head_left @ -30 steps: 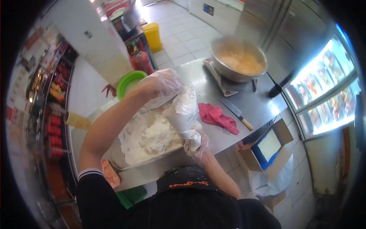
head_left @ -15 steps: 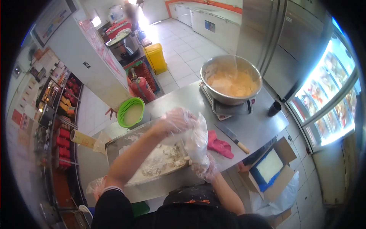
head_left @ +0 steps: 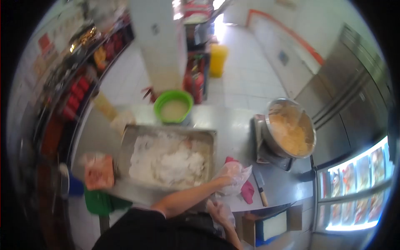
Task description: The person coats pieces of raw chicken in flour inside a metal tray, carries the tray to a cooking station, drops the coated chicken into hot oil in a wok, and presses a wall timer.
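My left hand, in a clear plastic glove, is closed on a whitish plastic bag at the table's front edge. The bag lies partly over a pink cloth. My right hand, also gloved, is just in front of the edge, below the bag; blur hides whether its curled fingers hold anything. To the left of both hands stands a metal tray of white, floury powder with lumps in it.
A knife lies right of the cloth. Behind it, a steel bowl of orange mixture rests on a scale. A green basket stands behind the tray, a bag of pinkish contents at left. An open carton is below.
My left hand has come down from above the tray to the right, bringing the bag onto the table edge. My right hand is now apart from the bag. The view has turned left.
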`<move>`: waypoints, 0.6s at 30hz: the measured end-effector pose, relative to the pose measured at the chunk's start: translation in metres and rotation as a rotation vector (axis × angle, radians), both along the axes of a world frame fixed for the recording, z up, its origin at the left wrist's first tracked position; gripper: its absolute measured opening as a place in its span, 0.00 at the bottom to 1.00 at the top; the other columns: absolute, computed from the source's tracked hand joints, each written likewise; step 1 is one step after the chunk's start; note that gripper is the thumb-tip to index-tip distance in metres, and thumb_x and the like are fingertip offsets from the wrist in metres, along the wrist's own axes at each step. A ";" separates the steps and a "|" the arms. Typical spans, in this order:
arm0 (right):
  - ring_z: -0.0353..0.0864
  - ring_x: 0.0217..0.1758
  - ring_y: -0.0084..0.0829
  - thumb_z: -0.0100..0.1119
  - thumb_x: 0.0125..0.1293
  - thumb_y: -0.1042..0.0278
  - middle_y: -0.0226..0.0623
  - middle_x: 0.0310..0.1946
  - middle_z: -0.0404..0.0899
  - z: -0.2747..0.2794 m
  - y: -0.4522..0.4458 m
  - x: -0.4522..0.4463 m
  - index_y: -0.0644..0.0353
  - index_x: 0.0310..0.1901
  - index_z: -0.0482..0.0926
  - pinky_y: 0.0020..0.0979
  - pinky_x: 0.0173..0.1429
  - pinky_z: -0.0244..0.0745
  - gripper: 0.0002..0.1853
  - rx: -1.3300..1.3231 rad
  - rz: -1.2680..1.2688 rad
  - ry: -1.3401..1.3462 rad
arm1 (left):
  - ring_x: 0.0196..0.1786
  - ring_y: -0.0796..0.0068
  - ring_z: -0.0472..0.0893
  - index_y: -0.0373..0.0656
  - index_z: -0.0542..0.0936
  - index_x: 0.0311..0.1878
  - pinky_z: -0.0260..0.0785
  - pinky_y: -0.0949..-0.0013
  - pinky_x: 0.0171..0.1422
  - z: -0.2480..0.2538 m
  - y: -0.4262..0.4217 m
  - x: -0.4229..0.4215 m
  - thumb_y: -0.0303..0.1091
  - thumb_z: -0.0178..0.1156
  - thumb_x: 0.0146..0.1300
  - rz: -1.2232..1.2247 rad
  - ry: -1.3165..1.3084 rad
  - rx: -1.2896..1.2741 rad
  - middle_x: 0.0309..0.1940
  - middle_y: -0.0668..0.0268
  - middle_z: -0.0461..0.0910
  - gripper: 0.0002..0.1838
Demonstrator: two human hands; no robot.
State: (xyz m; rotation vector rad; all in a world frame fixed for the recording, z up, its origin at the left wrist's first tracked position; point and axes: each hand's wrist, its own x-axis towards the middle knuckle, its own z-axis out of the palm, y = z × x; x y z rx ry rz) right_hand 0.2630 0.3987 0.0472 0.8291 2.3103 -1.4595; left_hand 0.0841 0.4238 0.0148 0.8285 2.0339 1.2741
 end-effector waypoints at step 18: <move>0.53 0.79 0.56 0.54 0.69 0.42 0.66 0.72 0.57 -0.064 -0.143 -0.289 0.75 0.73 0.55 0.44 0.81 0.47 0.45 0.819 0.248 0.170 | 0.65 0.65 0.74 0.38 0.74 0.65 0.65 0.67 0.68 0.020 -0.420 -0.149 0.41 0.65 0.65 0.773 -0.515 -0.077 0.63 0.55 0.76 0.28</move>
